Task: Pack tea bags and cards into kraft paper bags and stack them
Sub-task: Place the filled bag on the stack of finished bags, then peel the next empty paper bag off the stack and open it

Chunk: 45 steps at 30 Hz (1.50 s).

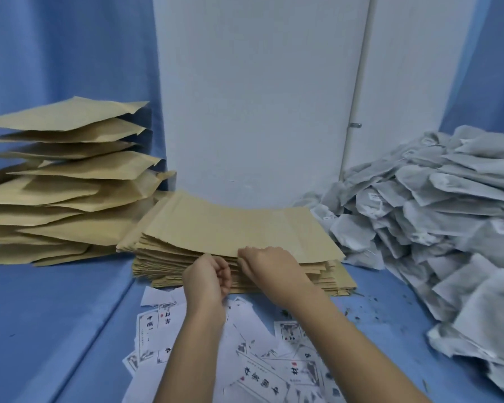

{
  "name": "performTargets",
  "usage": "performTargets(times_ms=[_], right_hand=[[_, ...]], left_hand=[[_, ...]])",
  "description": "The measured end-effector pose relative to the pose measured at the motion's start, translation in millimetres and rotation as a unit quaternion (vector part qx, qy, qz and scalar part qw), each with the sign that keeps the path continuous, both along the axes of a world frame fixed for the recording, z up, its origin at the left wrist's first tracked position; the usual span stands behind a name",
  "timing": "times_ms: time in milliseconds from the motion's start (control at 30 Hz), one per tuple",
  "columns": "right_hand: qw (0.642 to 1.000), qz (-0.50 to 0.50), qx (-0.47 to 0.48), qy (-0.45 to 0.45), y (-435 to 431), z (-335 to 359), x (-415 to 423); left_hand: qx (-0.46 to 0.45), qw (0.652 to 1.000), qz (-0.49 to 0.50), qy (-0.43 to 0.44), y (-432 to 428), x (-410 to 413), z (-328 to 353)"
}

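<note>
A thick stack of flat kraft paper bags (245, 228) lies in the middle of the blue table. My right hand (269, 267) pinches the near edge of the top bag, which is lifted slightly off the stack. My left hand (208, 279) is curled right beside it at the same edge; whether it holds the paper is hidden. White printed cards (253, 353) lie scattered under my forearms. A big heap of grey tea bags (437, 228) fills the right side. Filled kraft bags (67, 181) are piled at the left.
A white panel (259, 97) stands behind the stack, with blue curtain on both sides. Dark tea crumbs (370, 311) dot the table between the cards and the tea bag heap. Bare blue table (50, 315) lies at the near left.
</note>
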State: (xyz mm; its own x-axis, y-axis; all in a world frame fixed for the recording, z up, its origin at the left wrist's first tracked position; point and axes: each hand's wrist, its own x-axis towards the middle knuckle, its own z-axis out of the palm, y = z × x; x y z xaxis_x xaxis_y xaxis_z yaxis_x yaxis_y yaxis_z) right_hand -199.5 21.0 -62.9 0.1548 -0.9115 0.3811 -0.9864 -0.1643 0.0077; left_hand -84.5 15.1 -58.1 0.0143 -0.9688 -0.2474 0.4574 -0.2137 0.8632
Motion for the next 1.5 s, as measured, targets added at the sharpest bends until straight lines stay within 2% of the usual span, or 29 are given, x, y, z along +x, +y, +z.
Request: performTargets(times_ms=[67,233,333,433,533,633,800,933,1033,1100,1233,1267,1333,1400,1500], right_hand=[[1.0,-0.009,-0.017,-0.001,1.4,-8.9,8.3],[0.988,-0.035,-0.063,-0.14,7.5,-21.9,13.2],[0.961,-0.021,-0.074,-0.266,12.7,-22.3,11.1],[0.923,-0.035,-0.14,-0.356,16.6,-25.4,6.9],[0.913,-0.069,-0.192,-0.352,17.2,-28.4,0.1],[0.905,-0.088,-0.219,-0.353,18.1,-27.6,-3.2],[0.826,-0.097,-0.308,-0.461,23.0,-26.9,-8.4],[0.806,-0.081,-0.304,-0.501,26.4,-25.0,-9.0],[0.805,-0.076,-0.285,-0.515,25.0,-25.5,-10.7],[0.795,-0.086,-0.275,-0.533,23.8,-25.3,-13.2],[0.793,-0.082,-0.24,-0.555,22.1,-25.5,-11.1],[0.791,-0.075,-0.236,-0.559,22.7,-24.1,-8.1],[0.782,-0.053,-0.226,-0.578,24.5,-18.2,-1.6],[0.755,-0.017,-0.206,-0.623,23.1,-11.2,3.4],[0.689,-0.029,-0.145,-0.71,22.0,-3.5,9.4]], left_hand=[[-0.007,1.0,0.025,-0.011,-0.4,0.7,-0.1],[-0.012,0.999,0.047,0.001,-2.7,-0.3,-2.7],[-0.019,0.996,0.081,-0.025,-3.0,-1.0,-7.0],[-0.071,0.987,0.141,-0.012,-4.6,3.8,-8.3],[-0.102,0.981,0.153,0.068,-7.2,11.1,-3.2],[-0.092,0.981,0.135,0.102,-5.6,13.6,2.9],[-0.067,0.986,0.073,0.135,1.2,10.6,8.8],[-0.057,0.996,0.028,0.065,2.5,13.3,12.5],[-0.118,0.989,0.092,0.001,0.4,16.5,14.4],[-0.214,0.966,0.137,-0.046,1.6,15.7,15.5],[-0.411,0.88,0.159,-0.177,6.9,4.6,20.8],[-0.46,0.853,0.143,-0.201,8.8,1.4,22.2],[-0.547,0.772,0.099,-0.307,12.0,-4.8,22.6],[-0.57,0.697,0.059,-0.43,10.7,-9.3,17.5],[-0.49,0.668,-0.069,-0.556,8.6,-18.4,5.1]])
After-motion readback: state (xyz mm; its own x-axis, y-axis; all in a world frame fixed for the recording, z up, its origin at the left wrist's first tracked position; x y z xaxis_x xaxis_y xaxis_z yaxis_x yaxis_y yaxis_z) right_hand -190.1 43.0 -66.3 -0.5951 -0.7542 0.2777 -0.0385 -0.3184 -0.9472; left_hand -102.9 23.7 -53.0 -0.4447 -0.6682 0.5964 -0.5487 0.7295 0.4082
